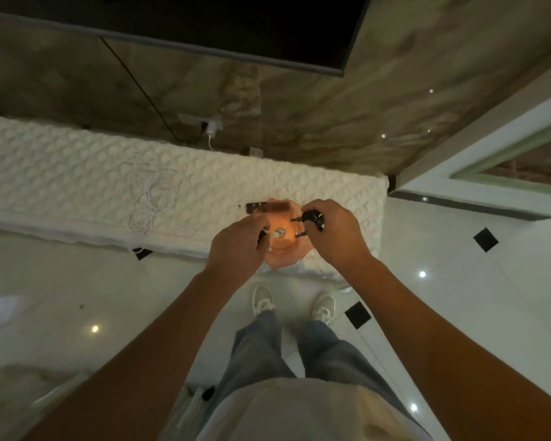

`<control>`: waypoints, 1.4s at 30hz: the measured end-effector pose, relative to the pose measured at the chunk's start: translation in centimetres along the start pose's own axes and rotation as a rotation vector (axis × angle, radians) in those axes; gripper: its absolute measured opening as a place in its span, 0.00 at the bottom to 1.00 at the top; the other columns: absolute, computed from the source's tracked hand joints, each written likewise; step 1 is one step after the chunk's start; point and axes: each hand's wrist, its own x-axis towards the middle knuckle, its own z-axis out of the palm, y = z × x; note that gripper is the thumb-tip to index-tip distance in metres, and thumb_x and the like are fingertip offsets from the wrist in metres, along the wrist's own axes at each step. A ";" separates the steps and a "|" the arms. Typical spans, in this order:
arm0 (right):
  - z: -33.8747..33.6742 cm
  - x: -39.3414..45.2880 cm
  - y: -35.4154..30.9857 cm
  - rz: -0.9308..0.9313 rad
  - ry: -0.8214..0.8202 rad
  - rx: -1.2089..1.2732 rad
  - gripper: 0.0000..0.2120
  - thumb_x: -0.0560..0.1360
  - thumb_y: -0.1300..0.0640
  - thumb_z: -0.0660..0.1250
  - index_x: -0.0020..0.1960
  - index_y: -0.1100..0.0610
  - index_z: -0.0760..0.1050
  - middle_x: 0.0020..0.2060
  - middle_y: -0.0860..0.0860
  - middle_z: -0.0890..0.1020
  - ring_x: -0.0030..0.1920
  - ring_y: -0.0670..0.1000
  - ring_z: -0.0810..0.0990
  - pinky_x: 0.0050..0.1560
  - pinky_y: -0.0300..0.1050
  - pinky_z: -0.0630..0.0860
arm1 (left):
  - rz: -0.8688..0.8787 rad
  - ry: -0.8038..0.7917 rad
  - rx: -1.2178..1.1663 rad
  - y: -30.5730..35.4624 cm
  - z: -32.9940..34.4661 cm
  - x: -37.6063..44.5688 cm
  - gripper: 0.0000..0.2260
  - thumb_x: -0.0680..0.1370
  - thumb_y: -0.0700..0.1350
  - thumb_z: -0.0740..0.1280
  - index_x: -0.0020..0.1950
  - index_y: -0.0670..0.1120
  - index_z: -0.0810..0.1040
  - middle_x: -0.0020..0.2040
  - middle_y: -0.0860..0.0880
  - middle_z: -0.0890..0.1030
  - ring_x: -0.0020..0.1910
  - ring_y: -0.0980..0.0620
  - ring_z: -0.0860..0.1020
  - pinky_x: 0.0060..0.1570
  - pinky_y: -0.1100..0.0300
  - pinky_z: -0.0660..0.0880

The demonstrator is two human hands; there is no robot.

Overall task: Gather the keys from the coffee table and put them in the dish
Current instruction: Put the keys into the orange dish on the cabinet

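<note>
Keys point(312, 219) are what we hold over the orange dish point(280, 261), which sits on the desk point(77, 173) under its quilted white cover, at the near edge.

From the head camera, looking down past our arms, our right hand point(334, 232) is clenched on a black-headed bunch of keys, blades pointing left over the dish's middle. Our left hand point(236, 246) is closed on something small and dark at its fingertips, probably another key, hanging at the dish's left side; we cannot make out its shape for certain. A small metal piece point(280, 232) shows inside the dish, too blurred to name. Beyond the dish, touching its far rim, lies a dark flat bar point(268, 207), and a white cable point(150, 202) is tangled on the cover to the left.

We judge the gathering done and the drop-off in hand: both hands sit above the dish. The next move calls for lowering a little and loosening the fingers so the keys land inside the rim and do not bounce onto the cover or floor point(458, 281).
</note>
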 end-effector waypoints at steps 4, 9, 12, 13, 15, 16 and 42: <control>1.9 0.3 2.8 0.035 -0.024 -0.011 0.12 0.73 0.61 0.66 0.55 0.54 0.79 0.50 0.53 0.81 0.46 0.51 0.78 0.45 0.37 0.68 | -0.031 -0.064 0.028 -0.5 2.6 0.1 0.06 0.78 0.46 0.64 0.54 0.49 0.77 0.49 0.49 0.82 0.44 0.47 0.81 0.44 0.50 0.78; 4.0 0.2 5.3 0.072 -0.084 -0.012 0.11 0.74 0.61 0.65 0.55 0.55 0.79 0.51 0.53 0.81 0.48 0.50 0.78 0.47 0.37 0.69 | -0.064 -0.091 0.003 -1.4 4.9 0.3 0.07 0.78 0.45 0.64 0.54 0.47 0.77 0.50 0.48 0.83 0.46 0.48 0.81 0.46 0.50 0.79; 4.9 0.5 6.2 0.082 -0.085 0.014 0.11 0.73 0.62 0.65 0.54 0.54 0.79 0.51 0.53 0.81 0.48 0.50 0.78 0.48 0.39 0.71 | -0.086 -0.090 -0.045 -1.9 6.1 0.6 0.07 0.78 0.44 0.65 0.54 0.46 0.77 0.49 0.48 0.82 0.47 0.49 0.81 0.49 0.50 0.78; 5.3 0.6 6.5 0.084 -0.084 0.019 0.11 0.73 0.62 0.65 0.54 0.54 0.79 0.51 0.53 0.81 0.48 0.50 0.78 0.48 0.40 0.72 | -0.098 -0.093 -0.064 -2.1 6.6 0.8 0.07 0.78 0.44 0.65 0.54 0.46 0.77 0.49 0.47 0.82 0.47 0.49 0.81 0.49 0.51 0.78; 6.2 1.1 7.2 0.092 -0.087 0.026 0.10 0.73 0.61 0.65 0.53 0.53 0.79 0.50 0.51 0.81 0.47 0.49 0.78 0.45 0.37 0.70 | -0.120 -0.100 -0.092 -2.7 7.7 1.3 0.07 0.78 0.45 0.65 0.53 0.45 0.77 0.48 0.47 0.82 0.46 0.49 0.80 0.49 0.50 0.78; 6.8 1.4 7.7 0.095 -0.088 0.030 0.10 0.73 0.61 0.65 0.53 0.52 0.79 0.50 0.50 0.81 0.46 0.49 0.78 0.42 0.34 0.68 | -0.130 -0.102 -0.105 -3.1 8.4 1.6 0.06 0.78 0.45 0.66 0.53 0.45 0.77 0.47 0.47 0.83 0.45 0.49 0.80 0.48 0.50 0.78; 18.9 5.6 20.7 0.110 -0.026 0.113 0.10 0.72 0.59 0.67 0.53 0.53 0.79 0.47 0.50 0.82 0.46 0.49 0.79 0.48 0.45 0.76 | -0.158 -0.098 -0.003 -12.2 26.9 7.2 0.07 0.77 0.47 0.66 0.53 0.48 0.77 0.48 0.49 0.83 0.45 0.48 0.80 0.42 0.55 0.76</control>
